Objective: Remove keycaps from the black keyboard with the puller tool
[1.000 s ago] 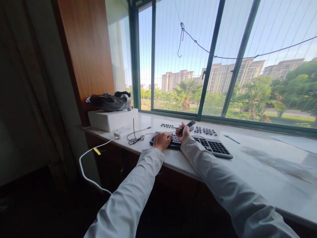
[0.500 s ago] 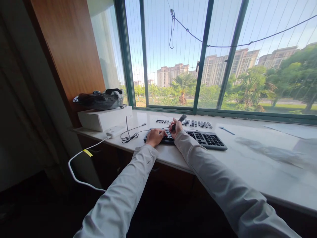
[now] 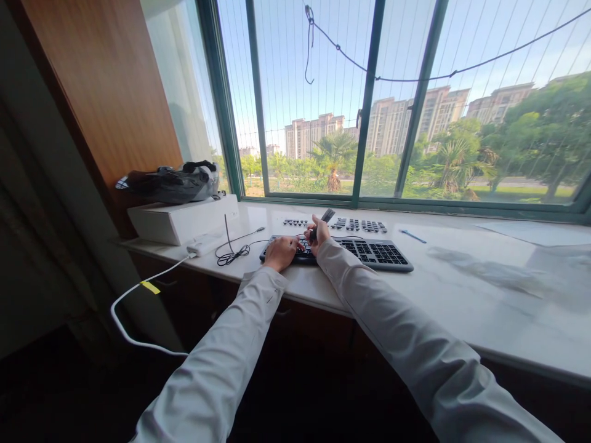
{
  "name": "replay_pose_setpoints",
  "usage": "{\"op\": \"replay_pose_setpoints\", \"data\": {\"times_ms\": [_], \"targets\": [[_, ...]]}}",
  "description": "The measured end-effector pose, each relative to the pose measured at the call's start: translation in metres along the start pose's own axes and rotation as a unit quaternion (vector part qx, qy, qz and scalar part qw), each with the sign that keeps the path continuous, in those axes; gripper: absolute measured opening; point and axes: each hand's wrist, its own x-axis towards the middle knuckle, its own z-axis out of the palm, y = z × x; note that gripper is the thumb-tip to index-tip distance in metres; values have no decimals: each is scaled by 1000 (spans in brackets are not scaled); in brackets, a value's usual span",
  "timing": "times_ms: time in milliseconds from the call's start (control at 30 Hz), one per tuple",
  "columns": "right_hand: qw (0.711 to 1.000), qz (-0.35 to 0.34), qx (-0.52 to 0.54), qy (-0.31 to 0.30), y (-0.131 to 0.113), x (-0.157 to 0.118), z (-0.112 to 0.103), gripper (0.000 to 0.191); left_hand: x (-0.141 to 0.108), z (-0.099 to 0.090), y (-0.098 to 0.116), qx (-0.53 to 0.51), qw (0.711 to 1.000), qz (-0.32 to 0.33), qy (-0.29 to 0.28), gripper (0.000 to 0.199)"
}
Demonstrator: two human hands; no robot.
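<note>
A black keyboard [image 3: 388,257] with a grey frame lies along the front of the white counter. My left hand [image 3: 279,253] rests over its left end, fingers bent in and fingertips together close to the keys; whatever they pinch is too small to make out. Just right of it, above the keys, my right hand [image 3: 319,235] is closed around the dark handle of a small black brush [image 3: 328,215]. The brush's wide end points up and away, and its lower tip is partly hidden by my fingers. Loose keycaps [image 3: 360,225] lie in rows behind the keyboard.
Left of the keyboard is a coiled black cable [image 3: 233,255], beside a white power strip [image 3: 201,245]. Farther left, a white box [image 3: 159,223] carries a dark plastic bag [image 3: 170,184]. A blue stick [image 3: 412,236] and a clear plastic bag [image 3: 480,271] lie at right.
The view has shifted slightly, so everything sits a little farther left in it. Both hands stay at the keyboard, and the brush remains in my right hand.
</note>
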Motion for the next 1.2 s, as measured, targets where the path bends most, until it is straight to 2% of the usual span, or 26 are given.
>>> {"op": "replay_pose_setpoints", "data": {"times_ms": [100, 267, 833, 1200], "targets": [[1000, 17, -3, 15, 0, -2, 2, 46, 1, 0, -1, -5, 1000, 8, 2, 57], [1000, 5, -6, -1, 5, -1, 3, 45, 2, 2, -4, 2, 1000, 17, 6, 55], [998, 22, -46, 32, 9, 6, 2, 28, 1, 5, -4, 4, 999, 26, 18, 55], [999, -18, -25, -25, 18, 10, -3, 29, 2, 6, -5, 5, 999, 34, 22, 55]]}}
